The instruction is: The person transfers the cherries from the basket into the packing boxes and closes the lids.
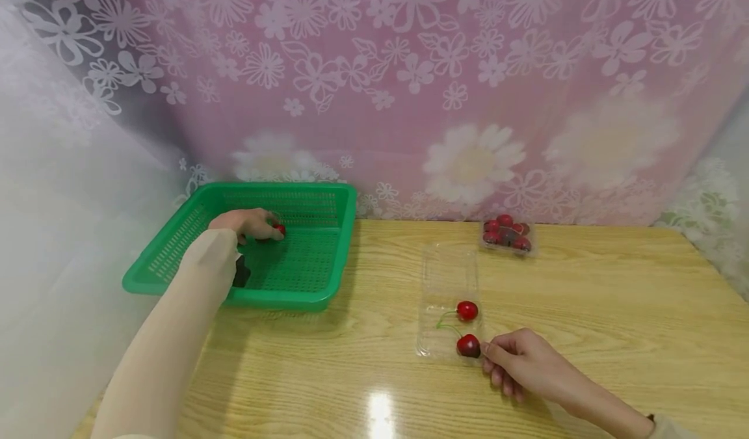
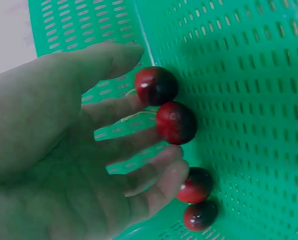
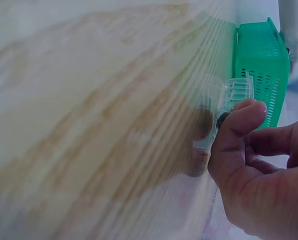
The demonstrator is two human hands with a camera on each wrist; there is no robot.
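Observation:
My left hand (image 1: 248, 223) reaches into the green plastic basket (image 1: 348, 244), fingers spread and loosely bent. In the left wrist view, two cherries (image 2: 176, 122) lie at its fingertips, with the thumb held apart from them. Another pair of cherries (image 2: 195, 185) sits by the little finger against the basket wall. At the right, my right hand (image 1: 526, 364) pinches the near right edge of an open clear plastic box (image 1: 430, 345) between thumb and forefinger. Inside that box lie two red cherries (image 1: 467, 310) with joined green stems.
A second clear box (image 1: 494, 248) filled with several cherries stands at the back of the wooden table (image 1: 614, 296), near the flowered pink curtain (image 1: 380, 101). Whitish curtain hangs along the left side. A dark wrist strap piece (image 1: 241, 273) shows under the left forearm.

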